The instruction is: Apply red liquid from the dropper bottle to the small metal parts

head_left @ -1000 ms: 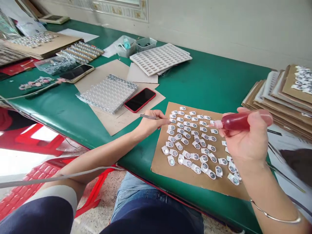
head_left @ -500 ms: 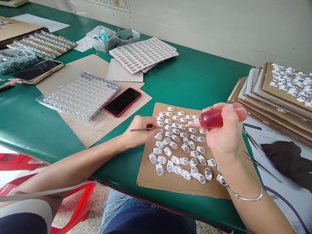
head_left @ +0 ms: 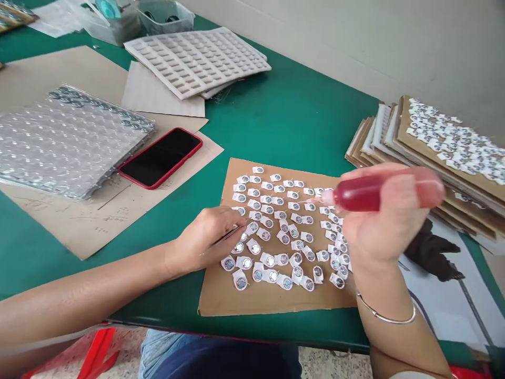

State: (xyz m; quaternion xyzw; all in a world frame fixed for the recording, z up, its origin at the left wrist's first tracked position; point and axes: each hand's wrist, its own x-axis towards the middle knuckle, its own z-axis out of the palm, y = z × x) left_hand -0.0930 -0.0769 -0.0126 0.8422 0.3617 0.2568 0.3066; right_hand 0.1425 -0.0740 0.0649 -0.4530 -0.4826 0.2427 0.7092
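Where the two hands come together, a brown cardboard sheet (head_left: 221, 292) lies flat on the green tabletop (head_left: 292, 116), close to its front edge. The sheet carries closely spaced rows of small round metallic discs (head_left: 268, 260), each seated on a white paper tab. The left hand (head_left: 203, 239) is positioned over the lower left of the sheet, with its fingers (head_left: 205, 226) closed around slim metal tweezers (head_left: 231, 235). The tweezers point in among the discs; whether their tips grip a disc cannot be determined. The right hand (head_left: 384, 221) is raised over the right part of the sheet, with its fingers (head_left: 379, 181) wrapped around a red squeeze bottle (head_left: 365, 193). The bottle lies nearly level, and its pale nozzle (head_left: 326, 198) points left, just above the upper rows. A thin metal bangle (head_left: 386, 316) encircles the right wrist.

To the right of the sheet stands a stack of cardboard sheets (head_left: 430, 152), the top one covered with similar white-tabbed discs. A dark cloth (head_left: 432, 250) lies just in front of this stack. Left of the sheet, a black phone in a red case (head_left: 160, 157) rests on tan paper (head_left: 79, 226), beside a clear bubble-type sheet (head_left: 67, 142). Farther back are a white moulded tray (head_left: 193, 60) with rows of rectangular recesses and a clear plastic tub (head_left: 163, 13).
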